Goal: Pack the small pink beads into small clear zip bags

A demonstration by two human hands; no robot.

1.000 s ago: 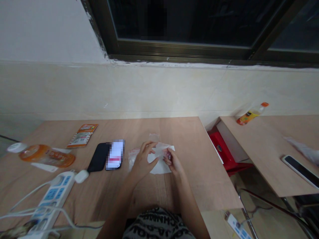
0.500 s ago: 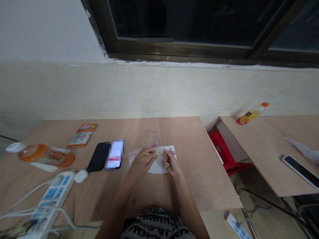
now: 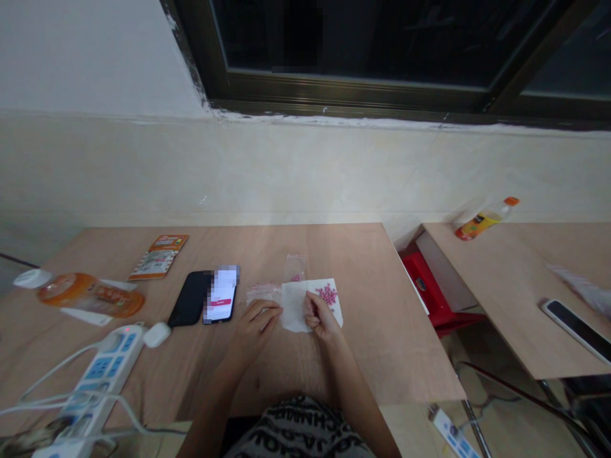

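Observation:
A white sheet of paper (image 3: 294,304) lies on the wooden table (image 3: 363,331) in front of me, with a small heap of pink beads (image 3: 327,294) on its far right corner. My left hand (image 3: 252,322) rests at the paper's left edge, fingers curled. My right hand (image 3: 319,316) is on the paper just below the beads, fingertips pinched together; what they hold is too small to make out. Two small clear plastic bags lie nearby, one (image 3: 294,266) behind the paper and one (image 3: 261,292) to its left.
Two phones (image 3: 205,297) lie left of the paper. Further left are an orange bottle on its side (image 3: 88,296), an orange packet (image 3: 159,256), and a white power strip (image 3: 95,378) with cables. A second table at the right holds a bottle (image 3: 484,219) and a phone (image 3: 575,329). A red box (image 3: 429,286) sits between the tables.
Both hands have drawn back toward me off the paper's centre. The pink beads, covered before, now lie exposed on the sheet. The left hand moved to the paper's left edge.

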